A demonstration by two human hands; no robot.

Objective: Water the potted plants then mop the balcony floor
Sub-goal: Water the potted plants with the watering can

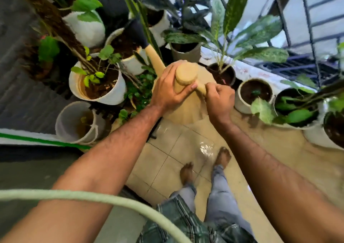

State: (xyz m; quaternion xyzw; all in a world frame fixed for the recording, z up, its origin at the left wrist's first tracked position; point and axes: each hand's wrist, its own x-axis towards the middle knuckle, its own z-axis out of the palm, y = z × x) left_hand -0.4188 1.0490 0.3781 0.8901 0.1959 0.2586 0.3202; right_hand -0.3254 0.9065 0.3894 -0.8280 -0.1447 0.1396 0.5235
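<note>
No text, label, brand, number or sign can be read anywhere in this view. The watering can (178, 97), the pots and the floor tiles (167, 160) carry no lettering that shows.

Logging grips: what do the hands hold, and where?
Both hold the watering can: left hand round its top cap, right hand round its handle.
</note>
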